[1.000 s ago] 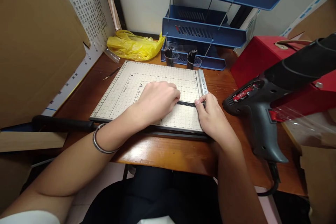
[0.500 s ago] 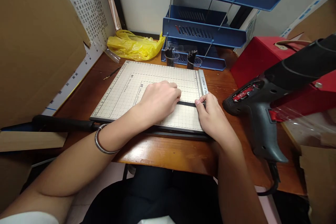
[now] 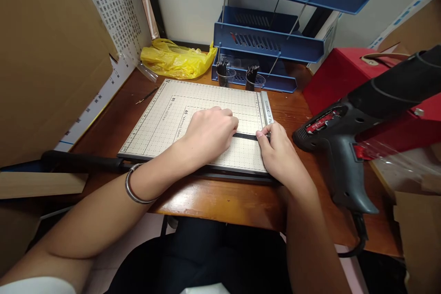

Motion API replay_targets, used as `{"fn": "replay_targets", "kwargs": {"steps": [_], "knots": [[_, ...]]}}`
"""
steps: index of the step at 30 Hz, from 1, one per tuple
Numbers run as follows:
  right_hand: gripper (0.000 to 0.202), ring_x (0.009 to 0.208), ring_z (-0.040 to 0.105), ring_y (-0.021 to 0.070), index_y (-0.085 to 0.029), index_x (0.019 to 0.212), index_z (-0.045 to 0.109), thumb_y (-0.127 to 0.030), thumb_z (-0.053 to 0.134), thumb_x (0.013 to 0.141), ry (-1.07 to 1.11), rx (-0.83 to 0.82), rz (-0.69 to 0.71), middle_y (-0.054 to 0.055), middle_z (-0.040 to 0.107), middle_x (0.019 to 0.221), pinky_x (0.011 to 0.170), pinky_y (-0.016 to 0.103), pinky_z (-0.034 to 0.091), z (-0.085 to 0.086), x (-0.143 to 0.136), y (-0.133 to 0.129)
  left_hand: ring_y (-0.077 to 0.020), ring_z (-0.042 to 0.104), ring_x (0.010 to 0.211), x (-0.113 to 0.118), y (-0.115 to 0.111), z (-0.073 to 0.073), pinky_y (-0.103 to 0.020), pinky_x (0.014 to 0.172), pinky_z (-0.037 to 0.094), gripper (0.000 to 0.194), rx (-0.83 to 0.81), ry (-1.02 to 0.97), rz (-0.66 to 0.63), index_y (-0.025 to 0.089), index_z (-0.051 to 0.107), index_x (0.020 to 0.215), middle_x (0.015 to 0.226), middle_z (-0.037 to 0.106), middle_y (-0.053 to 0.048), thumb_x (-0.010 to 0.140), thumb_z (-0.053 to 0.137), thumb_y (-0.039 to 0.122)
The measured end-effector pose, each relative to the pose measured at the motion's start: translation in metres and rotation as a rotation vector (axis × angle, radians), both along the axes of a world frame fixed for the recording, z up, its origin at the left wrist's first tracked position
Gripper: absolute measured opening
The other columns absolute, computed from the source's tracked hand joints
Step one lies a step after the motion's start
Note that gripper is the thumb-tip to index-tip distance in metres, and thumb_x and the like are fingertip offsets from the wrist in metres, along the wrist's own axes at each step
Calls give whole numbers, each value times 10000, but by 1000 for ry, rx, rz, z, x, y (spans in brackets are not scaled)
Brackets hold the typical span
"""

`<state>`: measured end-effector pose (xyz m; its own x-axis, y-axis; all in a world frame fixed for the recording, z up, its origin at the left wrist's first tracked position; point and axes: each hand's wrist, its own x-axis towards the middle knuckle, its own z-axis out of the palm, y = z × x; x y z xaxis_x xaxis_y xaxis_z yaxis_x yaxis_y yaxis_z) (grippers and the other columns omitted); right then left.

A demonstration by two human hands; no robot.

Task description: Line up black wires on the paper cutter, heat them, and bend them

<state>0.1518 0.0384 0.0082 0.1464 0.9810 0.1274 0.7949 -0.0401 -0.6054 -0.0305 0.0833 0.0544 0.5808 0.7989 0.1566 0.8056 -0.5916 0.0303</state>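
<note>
On the wooden table (image 3: 223, 200), the gridded board (image 3: 151, 131) lies flat, likely a steady bed; here's the left hand (image 3: 213, 129), fingers curled tight, and the right hand (image 3: 277, 147), thumb pressed to finger, both gripping the black strands (image 3: 246, 136) over the board, seemingly to hold them straight, long axis left to right.

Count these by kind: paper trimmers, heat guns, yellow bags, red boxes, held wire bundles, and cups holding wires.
Paper trimmer: 1
Held black wire bundle: 1
Heat gun: 1
Yellow plastic bag: 1
Red box: 1
Clear cups holding wires: 2
Total: 7
</note>
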Motion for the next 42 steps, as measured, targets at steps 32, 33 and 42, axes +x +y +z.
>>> {"fn": "replay_targets", "kwargs": {"steps": [32, 33, 42], "knots": [[158, 1017, 566, 279, -261, 886, 414, -378, 392, 989, 5, 13, 5, 77, 564, 1063, 899, 446, 424, -1, 1, 1, -262, 674, 834, -3, -1, 5, -336, 618, 415, 277, 16, 39, -118, 179, 767, 771, 847, 775, -98, 898, 522, 153], [159, 1022, 567, 281, -261, 887, 413, -380, 388, 989, 6, 13, 5, 79, 566, 1066, 895, 447, 425, -1, 0, 0, -257, 672, 831, -3, -1, 5, -335, 620, 413, 274, 19, 33, -130, 179, 758, 751, 840, 776, -90, 895, 528, 145], [185, 1034, 578, 297, -259, 911, 400, -414, 336, 989, 18, -83, -33, 97, 563, 1173, 869, 471, 429, 6, -5, 0, -240, 671, 815, -5, -1, 1, -333, 660, 457, 284, 53, 28, -192, 166, 734, 735, 831, 775, -73, 927, 528, 130]]}}
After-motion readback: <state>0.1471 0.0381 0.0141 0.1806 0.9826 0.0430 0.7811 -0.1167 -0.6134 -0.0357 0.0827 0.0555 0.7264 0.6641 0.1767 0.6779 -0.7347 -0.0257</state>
